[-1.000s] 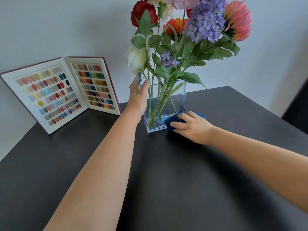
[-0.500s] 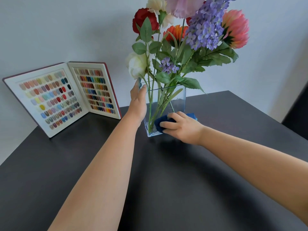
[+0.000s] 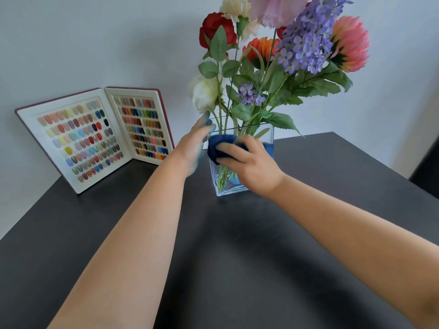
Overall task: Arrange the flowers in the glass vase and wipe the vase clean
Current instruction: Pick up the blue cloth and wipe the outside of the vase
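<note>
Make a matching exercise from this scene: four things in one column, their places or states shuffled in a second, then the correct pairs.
Things:
1. blue cloth
2. left hand
3. nail colour chart
4. flowers

Places or states:
A. stands open against the wall
B. pressed on the glass vase front by the right hand
C. stems inside the vase
D. flat against the vase's left side

Pairs: 1-B, 2-D, 3-A, 4-C

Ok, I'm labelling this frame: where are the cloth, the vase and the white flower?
blue cloth (image 3: pixel 219 144), head view, bunched left part.
glass vase (image 3: pixel 225 186), head view, lower front wall.
white flower (image 3: pixel 203 92), head view, bloom centre.
</note>
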{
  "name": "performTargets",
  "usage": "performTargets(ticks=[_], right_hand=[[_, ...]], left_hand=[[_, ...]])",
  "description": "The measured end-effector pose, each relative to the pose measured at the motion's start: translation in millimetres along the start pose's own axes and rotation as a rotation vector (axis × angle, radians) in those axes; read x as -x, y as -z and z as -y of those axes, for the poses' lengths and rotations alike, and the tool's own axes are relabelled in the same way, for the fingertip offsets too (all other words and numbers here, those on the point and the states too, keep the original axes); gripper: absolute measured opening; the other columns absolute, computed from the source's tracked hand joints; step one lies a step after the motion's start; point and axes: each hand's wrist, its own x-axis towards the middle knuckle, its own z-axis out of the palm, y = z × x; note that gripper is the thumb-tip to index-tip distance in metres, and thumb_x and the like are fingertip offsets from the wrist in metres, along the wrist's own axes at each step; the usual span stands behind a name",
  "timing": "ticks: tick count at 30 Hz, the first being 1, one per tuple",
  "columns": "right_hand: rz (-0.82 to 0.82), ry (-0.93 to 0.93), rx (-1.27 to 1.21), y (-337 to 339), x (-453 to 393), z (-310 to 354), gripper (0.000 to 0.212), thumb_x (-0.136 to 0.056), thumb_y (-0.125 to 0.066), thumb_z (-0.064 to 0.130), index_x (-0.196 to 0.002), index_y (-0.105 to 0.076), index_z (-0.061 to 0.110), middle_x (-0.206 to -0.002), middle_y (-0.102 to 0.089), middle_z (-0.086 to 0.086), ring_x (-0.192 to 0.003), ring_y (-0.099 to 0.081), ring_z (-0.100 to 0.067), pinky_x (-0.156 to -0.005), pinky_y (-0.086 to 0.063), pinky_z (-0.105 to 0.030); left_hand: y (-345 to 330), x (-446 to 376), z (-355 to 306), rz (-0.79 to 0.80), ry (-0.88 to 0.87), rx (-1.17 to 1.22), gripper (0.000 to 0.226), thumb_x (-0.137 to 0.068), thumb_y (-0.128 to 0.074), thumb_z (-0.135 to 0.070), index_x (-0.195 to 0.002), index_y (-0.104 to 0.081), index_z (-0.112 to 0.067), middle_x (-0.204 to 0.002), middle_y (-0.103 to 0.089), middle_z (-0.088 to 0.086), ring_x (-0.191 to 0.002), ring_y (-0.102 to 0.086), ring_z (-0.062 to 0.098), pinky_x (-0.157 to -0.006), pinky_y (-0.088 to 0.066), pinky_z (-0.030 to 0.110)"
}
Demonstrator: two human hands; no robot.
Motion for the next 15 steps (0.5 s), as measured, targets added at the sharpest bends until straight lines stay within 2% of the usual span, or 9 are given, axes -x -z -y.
performTargets(ticks=[2,5,9,11,13,15], right_hand=[[0.069,0.046,0.010,-11,18,5,0.029,-0.089,-0.048,-0.002,-0.102,-0.073,0.006,-0.117,-0.068,-0.010,-0.098,-0.043,-0.032,-0.070,-0.044,-0.043],[0.193,0.122,0.001,-21,41,10,0.020,-0.083,-0.065,0.000,-0.100,-0.073,0.007,-0.116,-0.068,-0.008,-0.101,-0.041,-0.034,-0.071,-0.049,-0.044],[0.373,0.265,0.048,-13,52,12,0.021,-0.073,-0.080,0.009,-0.093,-0.076,0.014,-0.113,-0.069,-0.001,-0.100,-0.055,-0.034,-0.075,-0.053,-0.039],[0.345,0.236,0.031,-4,43,5,0.018,-0.076,-0.075,0.005,-0.093,-0.075,0.011,-0.111,-0.070,-0.003,-0.097,-0.055,-0.036,-0.073,-0.052,-0.041],[0.220,0.146,-0.007,6,24,-8,0.018,-0.083,-0.061,-0.001,-0.094,-0.074,0.007,-0.111,-0.070,-0.008,-0.093,-0.054,-0.037,-0.070,-0.049,-0.043],[0.105,0.060,-0.025,18,5,-22,0.023,-0.083,-0.057,-0.008,-0.095,-0.073,0.003,-0.111,-0.069,-0.012,-0.088,-0.057,-0.042,-0.071,-0.049,-0.049]], left_hand=[[0,1,0,-0.004,-0.005,-0.009,0.054,-0.096,-0.045,-0.031,-0.147,-0.031,-0.038,-0.155,-0.030,-0.006,-0.140,-0.027,0.024,-0.113,-0.016,0.047],[-1,2,1,0.022,-0.006,-0.003,0.054,-0.097,-0.044,-0.032,-0.148,-0.027,-0.039,-0.157,-0.023,-0.004,-0.143,-0.019,0.023,-0.113,-0.014,0.052],[-2,3,-1,0.016,0.016,-0.002,0.054,-0.098,-0.043,-0.031,-0.148,-0.026,-0.039,-0.158,-0.021,-0.004,-0.144,-0.017,0.022,-0.114,-0.012,0.054],[-2,4,-2,0.016,0.013,-0.001,0.054,-0.098,-0.042,-0.031,-0.148,-0.026,-0.040,-0.158,-0.021,-0.004,-0.144,-0.016,0.022,-0.114,-0.011,0.053],[-4,5,-1,0.020,0.008,0.003,0.054,-0.098,-0.042,-0.031,-0.148,-0.025,-0.039,-0.159,-0.020,-0.004,-0.144,-0.016,0.022,-0.114,-0.013,0.053],[-4,4,0,0.015,0.009,0.020,0.055,-0.097,-0.043,-0.031,-0.148,-0.025,-0.039,-0.159,-0.020,-0.005,-0.144,-0.015,0.022,-0.114,-0.014,0.053]])
